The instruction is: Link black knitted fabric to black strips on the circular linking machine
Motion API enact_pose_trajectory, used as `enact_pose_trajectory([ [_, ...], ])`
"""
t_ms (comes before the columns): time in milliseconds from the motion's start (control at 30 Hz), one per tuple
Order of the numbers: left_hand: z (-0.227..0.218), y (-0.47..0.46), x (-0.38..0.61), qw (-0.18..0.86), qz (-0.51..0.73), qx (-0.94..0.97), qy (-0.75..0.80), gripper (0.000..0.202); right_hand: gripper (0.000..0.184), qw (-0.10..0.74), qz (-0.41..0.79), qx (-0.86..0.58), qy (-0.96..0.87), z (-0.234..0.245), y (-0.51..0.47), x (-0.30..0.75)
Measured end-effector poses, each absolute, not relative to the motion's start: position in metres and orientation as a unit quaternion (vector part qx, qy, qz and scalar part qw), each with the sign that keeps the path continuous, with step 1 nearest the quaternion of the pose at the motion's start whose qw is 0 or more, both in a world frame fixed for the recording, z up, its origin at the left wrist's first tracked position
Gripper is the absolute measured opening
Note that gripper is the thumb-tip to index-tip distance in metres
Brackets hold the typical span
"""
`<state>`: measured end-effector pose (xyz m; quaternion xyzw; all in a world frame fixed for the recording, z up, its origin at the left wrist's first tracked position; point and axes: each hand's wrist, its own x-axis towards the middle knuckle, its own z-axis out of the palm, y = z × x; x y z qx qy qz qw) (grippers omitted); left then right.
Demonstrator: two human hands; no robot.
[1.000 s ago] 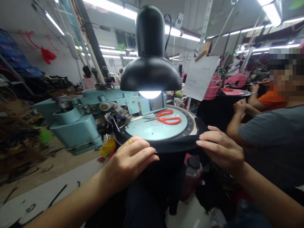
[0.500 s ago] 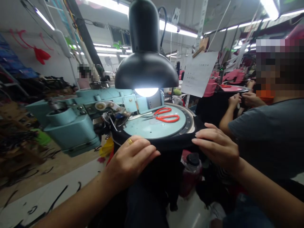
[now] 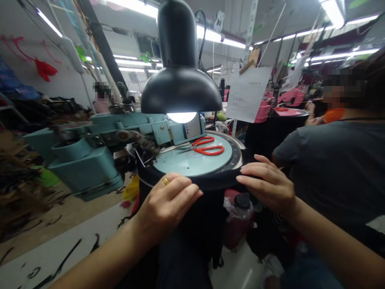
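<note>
My left hand [image 3: 173, 200], with a gold ring on it, is closed on the edge of a black knitted fabric [image 3: 215, 181] at the near rim of a round dial [image 3: 230, 164]. My right hand [image 3: 267, 182] is at the fabric's right end, its fingers fairly straight and their tips against the cloth. Its thumb is hidden, and the fabric appears pinched there. The cloth runs along the rim between both hands and hangs below. Red-handled scissors [image 3: 209, 150] lie on the pale green plate [image 3: 180, 166] inside the dial.
A black lamp [image 3: 182, 90] shines close above the plate. The green machine head [image 3: 87, 168] juts out at left. A paper sheet [image 3: 248, 94] hangs behind. Below the dial is a bagged bottle [image 3: 240, 216]. A co-worker in a grey shirt [image 3: 333, 164] sits close at right.
The whole view has shifted slightly left. My right hand has come a little closer to my left along the fabric. The co-worker has leaned, and their hands are now mostly hidden.
</note>
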<state>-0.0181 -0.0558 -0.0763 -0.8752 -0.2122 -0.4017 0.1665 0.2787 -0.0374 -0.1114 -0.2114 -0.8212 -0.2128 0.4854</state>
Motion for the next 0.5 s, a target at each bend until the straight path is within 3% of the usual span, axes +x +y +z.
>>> enact_pose_trajectory([
  [500, -0.0803, -0.0556, -0.0120, 0.172, -0.411, -0.870, -0.214, 0.015, 0.030, 0.473, -0.215, -0.210, -0.828, -0.1136, -0.0334, 0.2769],
])
